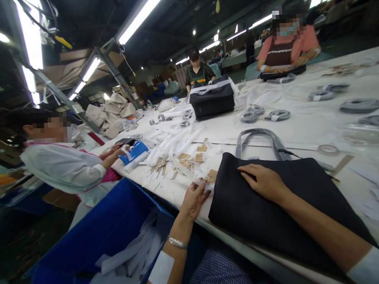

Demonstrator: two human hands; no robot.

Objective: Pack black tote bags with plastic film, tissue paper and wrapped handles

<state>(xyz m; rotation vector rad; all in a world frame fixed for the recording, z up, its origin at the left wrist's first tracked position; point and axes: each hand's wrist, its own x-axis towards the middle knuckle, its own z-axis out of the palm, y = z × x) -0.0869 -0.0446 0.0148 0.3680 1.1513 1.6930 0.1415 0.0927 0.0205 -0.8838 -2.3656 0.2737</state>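
A black handbag (262,206) lies on the worktable in front of me, its wrapped grey handles (262,134) standing up at the far side. Flat on the bag rests my right hand (264,182), fingers stretched out and holding nothing. Just left of the bag, my left hand (194,199) has its thumb and fingers drawn together at the table edge. What is between those fingertips, perhaps a bit of clear film or cord, is too small to make out. A brown paper tag (212,175) sits right by them, and more brown tags (184,157) with cords lie scattered beyond.
A blue bin (95,231) holding white foam strips (132,255) stands below the table at left. Coiled grey handles (278,115), a tape roll (328,150) and another black bag (212,100) are on the white table (306,138). Three co-workers sit or stand around it.
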